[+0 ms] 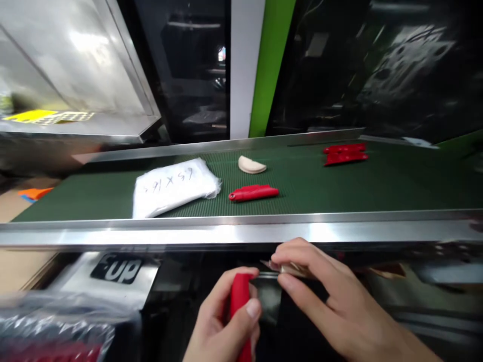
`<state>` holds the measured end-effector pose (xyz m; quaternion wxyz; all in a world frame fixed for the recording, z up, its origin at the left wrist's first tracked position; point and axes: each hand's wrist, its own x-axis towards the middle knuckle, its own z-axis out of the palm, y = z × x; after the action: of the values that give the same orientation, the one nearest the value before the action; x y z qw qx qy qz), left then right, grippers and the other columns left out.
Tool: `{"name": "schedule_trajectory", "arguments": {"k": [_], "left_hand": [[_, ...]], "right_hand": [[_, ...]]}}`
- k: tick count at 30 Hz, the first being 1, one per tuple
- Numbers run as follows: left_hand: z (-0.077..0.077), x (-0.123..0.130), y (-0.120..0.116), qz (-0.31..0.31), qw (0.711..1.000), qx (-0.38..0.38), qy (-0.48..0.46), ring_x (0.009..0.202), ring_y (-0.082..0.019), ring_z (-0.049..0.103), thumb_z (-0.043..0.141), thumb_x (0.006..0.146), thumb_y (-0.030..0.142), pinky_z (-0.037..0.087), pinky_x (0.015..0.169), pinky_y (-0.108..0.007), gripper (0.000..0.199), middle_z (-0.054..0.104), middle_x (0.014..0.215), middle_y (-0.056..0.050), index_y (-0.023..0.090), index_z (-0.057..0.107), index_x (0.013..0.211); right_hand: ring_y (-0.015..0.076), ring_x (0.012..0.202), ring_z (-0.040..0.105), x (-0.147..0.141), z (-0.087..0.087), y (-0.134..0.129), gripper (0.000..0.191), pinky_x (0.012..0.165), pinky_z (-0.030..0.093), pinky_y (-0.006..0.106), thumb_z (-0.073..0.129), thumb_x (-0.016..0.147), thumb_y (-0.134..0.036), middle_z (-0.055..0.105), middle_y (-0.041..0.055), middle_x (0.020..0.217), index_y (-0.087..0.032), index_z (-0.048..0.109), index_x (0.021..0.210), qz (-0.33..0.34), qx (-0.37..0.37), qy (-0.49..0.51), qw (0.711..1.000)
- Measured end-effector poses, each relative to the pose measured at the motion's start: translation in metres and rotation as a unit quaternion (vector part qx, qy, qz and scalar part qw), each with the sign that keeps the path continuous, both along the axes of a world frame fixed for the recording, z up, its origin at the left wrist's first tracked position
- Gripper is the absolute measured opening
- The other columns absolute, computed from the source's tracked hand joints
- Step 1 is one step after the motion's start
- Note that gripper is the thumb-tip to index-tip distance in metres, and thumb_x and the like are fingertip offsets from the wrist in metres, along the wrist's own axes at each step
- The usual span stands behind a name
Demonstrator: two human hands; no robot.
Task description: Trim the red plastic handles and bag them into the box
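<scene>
My left hand (226, 317) is closed round a red part (240, 296), held upright below the front rail. Just to its right, my right hand (320, 286) pinches a small, thin, shiny item (290, 269), blurred, between thumb and fingers. A thin metal strip or rod (267, 275) spans the gap between the two hands. On the green belt (302, 181) beyond them lie another red part (253, 193), a cream half-round piece (251, 165) and a white wrapped packet (173, 186) with handwriting. More red parts (345, 154) sit farther right.
A metal rail (188, 233) runs along the belt's front edge. A green and white post (260, 70) stands behind the belt. Clear plastic bags (56, 322) are at lower left, and a steel shelf (75, 128) with yellow items is at upper left.
</scene>
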<state>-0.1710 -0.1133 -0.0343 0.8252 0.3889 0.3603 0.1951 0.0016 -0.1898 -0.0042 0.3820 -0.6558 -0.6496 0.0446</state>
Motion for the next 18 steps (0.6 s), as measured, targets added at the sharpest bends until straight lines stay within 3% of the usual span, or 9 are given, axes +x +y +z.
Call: {"name": "schedule_trajectory", "arguments": {"k": [5,11,18], "left_hand": [[-0.011,-0.009,-0.010,0.046,0.999,-0.008,-0.008,0.039,-0.002,0.044,0.070,0.080,0.048,0.034,0.038,-0.013,0.034,0.060,0.078,0.003,0.023,0.052,0.094],[-0.014,-0.014,-0.008,0.007,0.995,-0.063,-0.072,0.034,-0.004,0.035,0.048,0.091,0.057,0.031,0.034,-0.011,0.040,0.047,0.048,0.005,0.019,0.055,0.083],[-0.015,-0.012,-0.009,0.041,0.986,-0.105,-0.119,0.039,-0.005,0.046,0.048,0.093,0.048,0.038,0.034,-0.012,0.034,0.060,0.074,0.001,0.017,0.052,0.079]], "right_hand": [[0.0153,0.093,0.064,-0.017,-0.009,0.003,0.034,0.082,0.055,0.027,0.047,0.089,-0.002,0.067,0.0078,0.105,-0.013,0.058,0.119,0.105,0.039,-0.034,0.993],[0.0169,0.095,0.065,-0.025,-0.010,0.009,0.030,0.084,0.056,0.029,0.049,0.088,-0.002,0.069,0.0082,0.103,-0.010,0.061,0.115,0.089,0.067,-0.065,0.992],[0.0180,0.087,0.063,-0.028,-0.009,0.009,0.030,0.074,0.056,0.033,0.049,0.088,-0.002,0.069,0.0098,0.101,-0.010,0.063,0.113,0.096,0.055,-0.085,0.990]]}}
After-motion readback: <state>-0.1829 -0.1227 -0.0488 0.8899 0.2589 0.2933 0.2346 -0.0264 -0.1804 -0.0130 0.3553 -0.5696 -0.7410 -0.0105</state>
